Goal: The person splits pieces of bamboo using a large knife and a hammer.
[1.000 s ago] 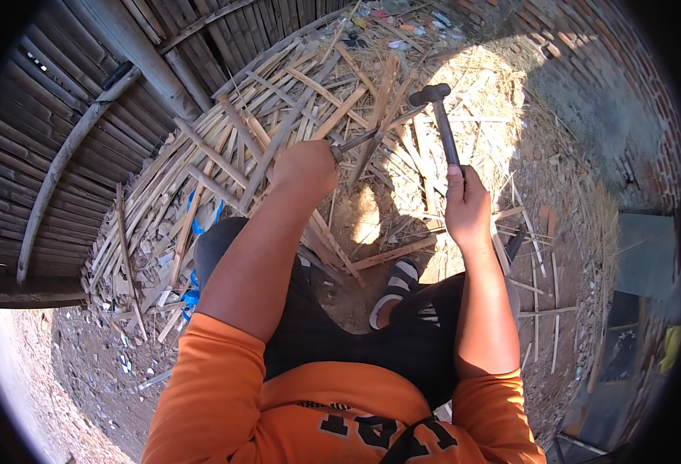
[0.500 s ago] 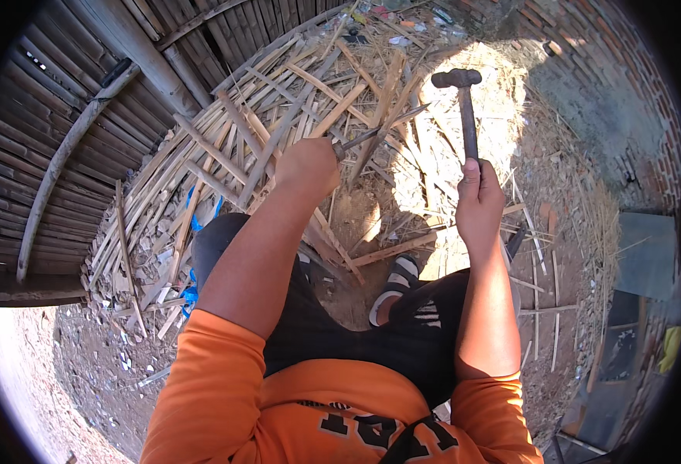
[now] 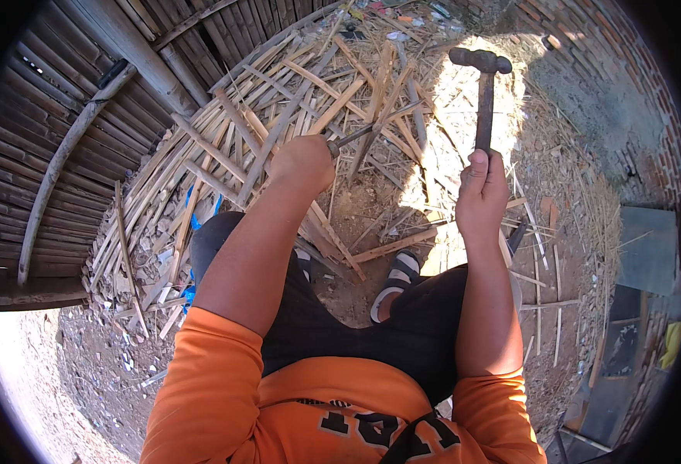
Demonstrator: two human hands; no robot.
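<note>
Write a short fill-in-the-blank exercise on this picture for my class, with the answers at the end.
1. The right hand grips a ____ with its head upward.
2. A thin metal tool is held in the ____.
3. The shirt is ____ with dark lettering.
4. The wall at upper right shows rows of ____.
Answers: hammer; left hand; orange; bricks.

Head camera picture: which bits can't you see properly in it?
All in the head view:
1. How fingers wrap the metal tool: hidden by the left hand.
2. The lower end of the hammer: covered by the right hand.
3. Most of the left foot: behind the left trouser leg.
4. What the yellow thing is: too small near the dark rim.
</note>
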